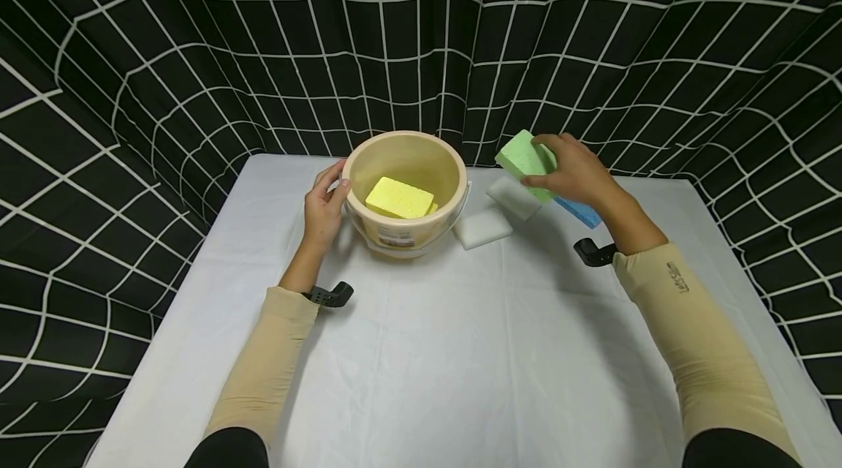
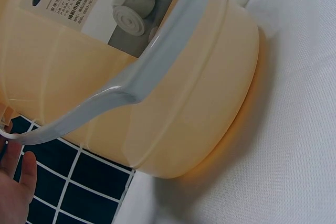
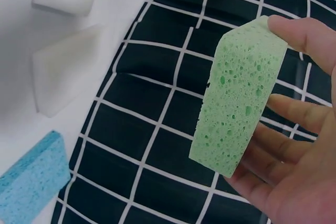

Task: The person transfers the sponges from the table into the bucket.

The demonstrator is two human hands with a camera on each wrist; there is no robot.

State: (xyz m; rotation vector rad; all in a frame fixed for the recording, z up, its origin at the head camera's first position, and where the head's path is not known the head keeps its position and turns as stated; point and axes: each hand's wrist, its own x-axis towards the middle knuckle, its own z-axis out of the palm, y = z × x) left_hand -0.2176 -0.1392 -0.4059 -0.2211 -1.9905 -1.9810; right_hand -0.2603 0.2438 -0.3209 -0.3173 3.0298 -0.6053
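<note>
My right hand (image 1: 574,170) pinches a green sponge (image 1: 524,159) above the table's far right part. In the right wrist view the thumb and fingers of my right hand (image 3: 310,114) grip the green sponge (image 3: 239,98) by its edges. At the far side of the table stands a beige bucket (image 1: 409,146) holding a yellow sponge (image 1: 398,198), with part of another yellow piece under it. My left hand (image 1: 324,206) rests on the bucket's left rim, thumb on the near side. The left wrist view shows the bucket's wall (image 2: 173,114) and the left hand (image 2: 16,187) at its edge.
Two white sponges (image 1: 484,227) (image 1: 514,197) lie right of the bucket. A blue sponge (image 1: 579,212) lies below the right hand. The bucket's white handle (image 2: 157,51) hangs down on its near side. A black curtain with white grid lines (image 1: 421,44) stands behind the white-covered table (image 1: 434,351).
</note>
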